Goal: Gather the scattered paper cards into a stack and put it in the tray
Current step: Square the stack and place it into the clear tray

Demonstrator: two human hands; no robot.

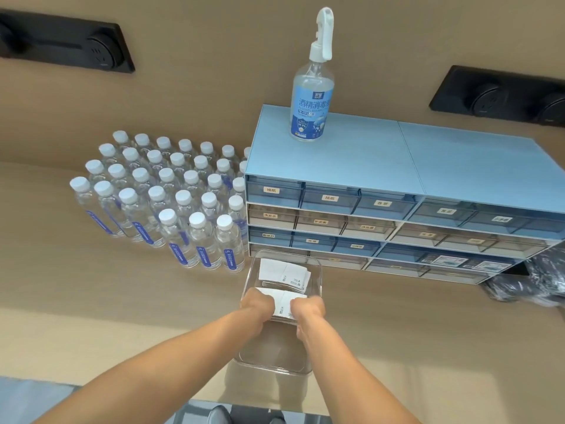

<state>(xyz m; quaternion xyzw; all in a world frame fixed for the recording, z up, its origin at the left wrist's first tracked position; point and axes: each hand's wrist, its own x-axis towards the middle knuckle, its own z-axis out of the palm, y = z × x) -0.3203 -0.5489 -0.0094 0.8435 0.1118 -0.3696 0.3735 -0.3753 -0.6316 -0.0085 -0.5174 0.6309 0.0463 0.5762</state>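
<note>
A clear plastic tray (253, 270) stands on the wooden counter in front of the drawer cabinet. Both hands reach into it. My left hand (258, 304) and my right hand (307, 308) grip a stack of white paper cards (283, 299) from either side, low inside the tray. More white cards (282, 272) lie in the tray's far half, overlapping each other. The fingers are curled around the stack's edges, so its underside is hidden.
Several rows of water bottles (171, 194) stand to the left of the tray. A blue drawer cabinet (397, 209) rises right behind it, with a spray bottle (312, 87) on top. A black bag (532, 280) lies at the far right.
</note>
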